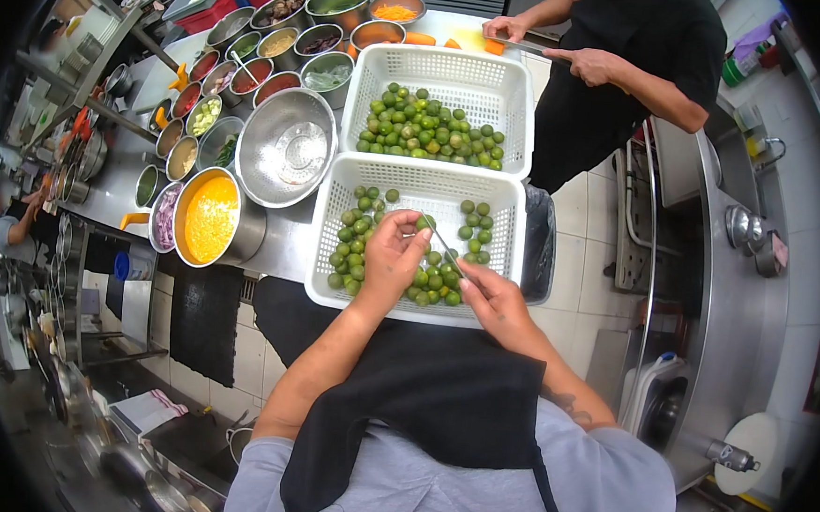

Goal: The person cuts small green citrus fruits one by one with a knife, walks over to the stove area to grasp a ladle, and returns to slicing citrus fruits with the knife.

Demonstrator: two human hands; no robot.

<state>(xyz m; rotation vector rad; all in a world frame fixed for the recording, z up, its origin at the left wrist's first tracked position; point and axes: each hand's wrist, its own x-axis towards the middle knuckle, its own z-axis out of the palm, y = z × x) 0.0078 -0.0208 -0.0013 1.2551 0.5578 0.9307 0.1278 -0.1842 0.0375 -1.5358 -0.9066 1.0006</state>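
Over the nearer white basket (319, 288), my left hand (391, 257) pinches a lime (425, 221) between thumb and fingers. A knife (448, 252) with a thin blade is gripped in my right hand (495, 302). Its blade slants up and left, with the tip at or very near the lime; I cannot tell whether it cuts into it. Loose limes (349, 249) lie along the basket's left side, with more below my hands and at the right. The knife's handle is hidden inside my fingers.
Beyond stands a second white basket (523, 103) of limes. To the left are a steel colander (287, 147), a pot of orange-yellow liquid (208, 215) and several bowls of chopped ingredients. Across the table, a co-worker (638, 63) holds a knife by a carrot. A black-lined bin (538, 245) borders the right.
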